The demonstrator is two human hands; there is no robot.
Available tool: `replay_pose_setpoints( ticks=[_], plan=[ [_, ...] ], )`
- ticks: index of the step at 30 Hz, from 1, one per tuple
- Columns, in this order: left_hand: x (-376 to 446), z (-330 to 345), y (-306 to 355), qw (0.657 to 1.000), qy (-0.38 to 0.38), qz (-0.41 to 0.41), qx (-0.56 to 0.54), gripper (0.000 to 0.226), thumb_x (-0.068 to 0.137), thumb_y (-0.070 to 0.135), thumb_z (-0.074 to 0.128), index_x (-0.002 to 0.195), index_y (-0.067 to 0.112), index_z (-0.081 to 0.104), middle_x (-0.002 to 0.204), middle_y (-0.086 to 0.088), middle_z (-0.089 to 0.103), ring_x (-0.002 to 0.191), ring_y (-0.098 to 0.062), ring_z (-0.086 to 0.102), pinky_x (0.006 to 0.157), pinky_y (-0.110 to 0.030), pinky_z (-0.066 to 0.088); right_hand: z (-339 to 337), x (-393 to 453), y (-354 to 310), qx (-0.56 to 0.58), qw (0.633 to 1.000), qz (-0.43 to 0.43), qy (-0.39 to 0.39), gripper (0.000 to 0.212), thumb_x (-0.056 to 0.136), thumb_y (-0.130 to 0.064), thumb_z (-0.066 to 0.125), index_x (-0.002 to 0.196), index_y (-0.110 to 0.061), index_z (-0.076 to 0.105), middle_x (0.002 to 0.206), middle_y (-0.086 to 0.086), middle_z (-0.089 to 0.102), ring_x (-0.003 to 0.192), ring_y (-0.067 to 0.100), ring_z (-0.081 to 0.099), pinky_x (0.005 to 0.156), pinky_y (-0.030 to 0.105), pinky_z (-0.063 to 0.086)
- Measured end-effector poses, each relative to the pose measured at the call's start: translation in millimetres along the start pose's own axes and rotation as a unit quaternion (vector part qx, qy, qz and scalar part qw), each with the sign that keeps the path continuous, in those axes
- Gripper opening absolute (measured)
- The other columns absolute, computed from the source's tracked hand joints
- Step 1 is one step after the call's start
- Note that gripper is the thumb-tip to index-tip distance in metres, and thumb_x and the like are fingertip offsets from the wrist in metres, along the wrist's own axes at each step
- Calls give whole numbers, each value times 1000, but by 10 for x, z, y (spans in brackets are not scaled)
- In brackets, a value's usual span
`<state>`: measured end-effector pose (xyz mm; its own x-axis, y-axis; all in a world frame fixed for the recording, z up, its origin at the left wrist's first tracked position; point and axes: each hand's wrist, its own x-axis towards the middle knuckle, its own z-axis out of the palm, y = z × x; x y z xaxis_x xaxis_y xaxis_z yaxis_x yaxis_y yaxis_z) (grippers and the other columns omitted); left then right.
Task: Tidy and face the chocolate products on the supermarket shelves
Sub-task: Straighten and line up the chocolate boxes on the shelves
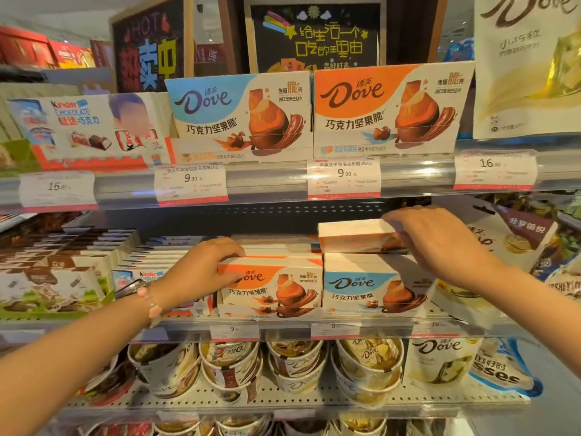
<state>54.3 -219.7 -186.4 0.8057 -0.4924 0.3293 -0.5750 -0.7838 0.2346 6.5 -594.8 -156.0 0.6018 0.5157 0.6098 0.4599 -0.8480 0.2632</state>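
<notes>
On the middle shelf an orange Dove box [276,289] stands at the front edge, with a blue Dove box [374,286] touching it on the right. My left hand [201,267] grips the orange box's left top corner. A small orange Dove box [355,236] lies on top of the blue one, and my right hand [440,239] rests on its right end with fingers curled over it. On the upper shelf a blue Dove display box [239,116] and an orange Dove display box [386,108] face forward side by side.
Kinder boxes [91,130] fill the upper left, and flat chocolate bars [63,262] lie stacked at middle left. Dove bags [509,240] crowd the right. Dove tubs [292,363] line the lower shelf. Price tags [190,182] hang on the shelf rails.
</notes>
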Motion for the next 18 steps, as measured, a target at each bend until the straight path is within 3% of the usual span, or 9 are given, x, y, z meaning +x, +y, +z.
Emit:
replay_pose_setpoints(
  ticks=[3, 6, 9, 12, 16, 18],
  plan=[
    [-20, 74, 5, 999, 20, 2, 32, 37, 80, 32, 69, 114, 21, 60, 114, 5, 61, 105, -10, 55, 91, -27, 47, 10, -86, -13, 0, 998, -3, 64, 37, 96, -26, 34, 114, -4, 57, 100, 13, 68, 90, 26, 60, 77, 30, 37],
    [-36, 94, 1, 999, 34, -8, 22, 39, 79, 30, 70, 115, 19, 61, 116, 3, 60, 106, -13, 54, 91, -28, 45, -9, -83, -167, 37, 989, -33, 142, 34, 99, -25, 29, 116, -3, 49, 99, 17, 67, 94, 23, 51, 79, 33, 37],
    [-37, 75, -9, 999, 33, -27, -29, 38, 76, 26, 74, 112, 19, 64, 113, 3, 63, 102, -10, 57, 88, -23, 47, 4, 13, -363, 86, 984, -62, 141, 29, 96, -20, 36, 120, -7, 45, 104, 15, 66, 97, 20, 53, 82, 33, 40],
    [-24, 9, -21, 994, 12, -59, -86, 36, 75, 18, 75, 109, 27, 66, 108, 10, 65, 92, -1, 61, 76, -14, 48, 4, 153, -579, 111, 981, -91, 131, 32, 99, -26, 30, 121, -8, 45, 110, 13, 66, 99, 23, 60, 81, 36, 49],
    [-47, -151, -43, 975, -53, -85, -200, 44, 75, 5, 72, 86, 48, 67, 92, 22, 68, 82, 2, 66, 68, -22, 56, 35, 358, -825, 130, 980, -96, 118, 34, 96, -29, 38, 121, -9, 53, 113, 11, 67, 99, 24, 65, 83, 32, 50],
    [-72, -208, -79, 970, -84, -77, -215, 51, 74, 6, 73, 82, 56, 66, 89, 29, 68, 86, 4, 65, 68, -18, 54, 90, 444, -908, 140, 981, -91, 100, 36, 92, -28, 44, 117, -8, 60, 110, 10, 68, 98, 24, 66, 84, 32, 50]
  ],
)
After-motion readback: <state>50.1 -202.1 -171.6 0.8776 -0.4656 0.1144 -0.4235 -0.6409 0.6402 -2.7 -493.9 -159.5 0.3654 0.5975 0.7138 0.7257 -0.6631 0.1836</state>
